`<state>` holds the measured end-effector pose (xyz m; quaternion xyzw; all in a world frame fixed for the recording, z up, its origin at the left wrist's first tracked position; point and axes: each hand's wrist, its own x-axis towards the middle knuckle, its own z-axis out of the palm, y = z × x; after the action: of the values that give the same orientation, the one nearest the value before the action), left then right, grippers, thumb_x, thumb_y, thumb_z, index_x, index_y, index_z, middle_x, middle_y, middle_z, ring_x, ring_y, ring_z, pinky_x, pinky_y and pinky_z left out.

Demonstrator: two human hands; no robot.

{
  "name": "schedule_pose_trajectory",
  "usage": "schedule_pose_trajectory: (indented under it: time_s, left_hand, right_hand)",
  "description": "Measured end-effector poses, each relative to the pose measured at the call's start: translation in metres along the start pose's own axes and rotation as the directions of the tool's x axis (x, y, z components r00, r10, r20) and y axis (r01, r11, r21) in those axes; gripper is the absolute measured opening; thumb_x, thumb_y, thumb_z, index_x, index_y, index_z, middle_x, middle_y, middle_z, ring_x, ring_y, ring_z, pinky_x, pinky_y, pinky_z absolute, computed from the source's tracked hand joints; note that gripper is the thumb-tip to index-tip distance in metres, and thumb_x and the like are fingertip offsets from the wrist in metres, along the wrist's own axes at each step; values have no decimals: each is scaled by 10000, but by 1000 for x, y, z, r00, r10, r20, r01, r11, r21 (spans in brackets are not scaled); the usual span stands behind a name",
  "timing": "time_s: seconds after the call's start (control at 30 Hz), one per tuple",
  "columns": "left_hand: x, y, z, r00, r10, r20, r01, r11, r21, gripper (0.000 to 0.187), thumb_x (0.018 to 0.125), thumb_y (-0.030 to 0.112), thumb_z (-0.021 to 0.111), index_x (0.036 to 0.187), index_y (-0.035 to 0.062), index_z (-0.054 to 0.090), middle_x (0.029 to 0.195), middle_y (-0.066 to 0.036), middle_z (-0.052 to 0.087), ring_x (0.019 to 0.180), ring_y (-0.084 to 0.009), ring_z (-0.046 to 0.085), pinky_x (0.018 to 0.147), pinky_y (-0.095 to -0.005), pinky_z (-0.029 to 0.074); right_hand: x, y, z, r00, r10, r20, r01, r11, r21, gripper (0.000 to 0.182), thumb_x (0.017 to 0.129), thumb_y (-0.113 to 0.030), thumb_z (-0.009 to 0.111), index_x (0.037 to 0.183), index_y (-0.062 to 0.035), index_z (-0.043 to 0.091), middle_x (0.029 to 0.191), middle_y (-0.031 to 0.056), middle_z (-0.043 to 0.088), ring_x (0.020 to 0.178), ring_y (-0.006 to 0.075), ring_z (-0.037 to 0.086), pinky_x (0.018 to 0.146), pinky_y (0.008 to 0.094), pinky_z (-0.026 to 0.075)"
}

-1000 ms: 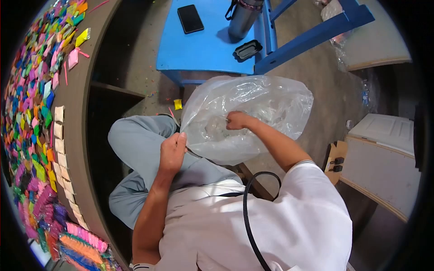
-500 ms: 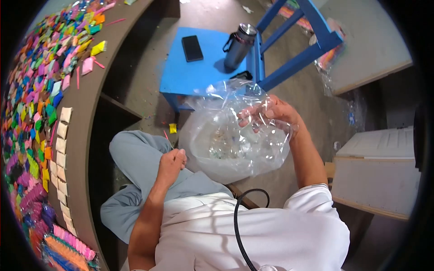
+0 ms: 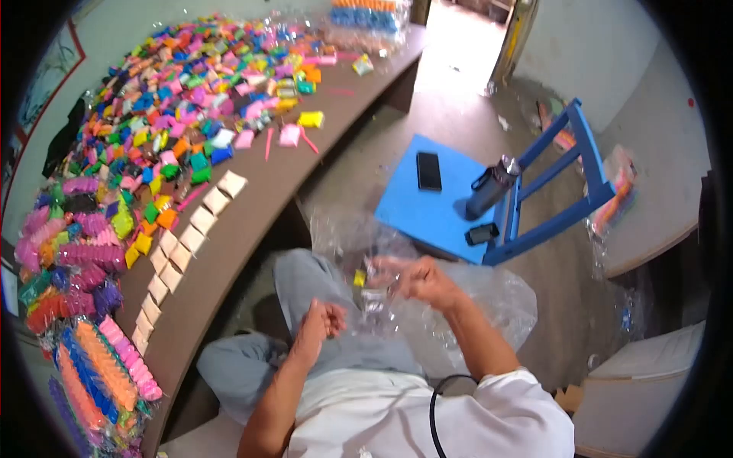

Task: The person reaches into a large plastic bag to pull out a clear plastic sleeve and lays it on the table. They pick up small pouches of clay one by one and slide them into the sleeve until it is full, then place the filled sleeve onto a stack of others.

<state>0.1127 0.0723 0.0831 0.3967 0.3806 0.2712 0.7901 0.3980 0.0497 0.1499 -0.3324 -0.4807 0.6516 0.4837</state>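
My left hand (image 3: pixel 324 319) is over my grey trouser leg with its fingers curled in; anything inside them is hidden. My right hand (image 3: pixel 424 282) reaches leftward over a large clear plastic bag (image 3: pixel 489 301). Its fingers are smeared by motion, so I cannot tell whether they grip the film. The bag lies slack and spread out in front of my lap, below the chair seat. A small yellow packet (image 3: pixel 360 277) shows just left of my right fingertips.
A brown table (image 3: pixel 252 221) on the left bears heaped colourful packets (image 3: pixel 198 91) and a row of cream packets (image 3: pixel 191 238). Ahead stands a blue chair (image 3: pixel 412 206) with a phone (image 3: pixel 429 171), a dark bottle (image 3: pixel 492 187) and a small black item (image 3: pixel 482 233).
The view has turned toward the table. The bag, puffed up earlier, is now flatter and spread out. My right hand has come down from the bag's upper side, closer to my left hand.
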Motion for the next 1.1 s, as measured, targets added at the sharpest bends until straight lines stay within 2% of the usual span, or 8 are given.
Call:
schedule_pose_trajectory:
  time_s: [0.1,0.2,0.3,0.4,0.5,0.83,0.93,1.1]
  left_hand:
    - [-16,5,-2,996,84,6,-84,995,-51,626,1029,560,297,1021,28,627,934,-66,641,846,-153,597,753,-281,459]
    - [-32,-2,-2,984,168,-60,-174,977,-120,481,1023,462,439,1042,15,616,1021,-109,652,867,-193,617,761,-313,473]
    - [-48,0,-9,970,196,-146,-202,979,-29,383,1005,379,517,1000,6,602,1000,-128,648,811,-213,623,721,-333,487]
    - [-59,-14,-29,954,200,-224,-225,970,-94,345,1004,342,511,963,10,590,963,-129,643,756,-219,625,670,-344,493]
    - [-73,-29,-37,953,178,-243,-229,953,-199,308,968,348,559,927,43,579,873,-99,638,751,-219,618,654,-342,482]
    - [-90,-26,-31,930,251,-267,-331,887,-321,290,973,311,557,1087,49,605,977,-91,653,823,-222,641,682,-371,534]
    - [-97,-23,-30,887,139,-440,-278,922,-269,222,994,240,549,963,37,634,881,-45,629,761,-137,602,675,-284,512]
    - [-123,28,-38,816,364,-449,-355,929,108,333,1023,305,503,886,25,620,827,-56,632,726,-110,573,676,-268,456]
  right_hand:
    - [3,28,21,999,43,-12,-43,996,-75,136,788,-92,651,762,30,704,1363,200,568,1183,298,613,939,362,480]
    - [9,57,47,992,123,-29,-126,953,-275,186,869,-136,622,885,28,708,1379,126,567,1106,179,612,884,338,481]
    - [7,77,80,999,52,-15,-52,998,-37,176,870,-136,620,870,16,710,1332,131,596,1058,140,605,883,329,478]
    - [7,70,101,997,65,40,-65,998,-19,480,937,-160,612,1400,-61,532,910,-89,572,806,19,483,712,210,415]
    - [11,78,109,998,55,33,-49,983,-176,454,984,-152,578,1415,-39,491,1204,38,627,1043,89,569,907,264,458]
    - [16,85,133,991,-63,115,92,959,-268,384,1027,-213,536,1353,-9,552,1285,49,613,1156,109,524,1009,281,419]
    - [20,78,148,990,24,136,4,980,-200,384,1035,-221,516,1339,9,556,1307,51,604,1174,112,516,1032,288,403]
    - [58,50,123,987,90,135,-73,989,-127,620,943,-254,648,1457,-37,376,1259,118,611,1133,192,605,940,343,489]
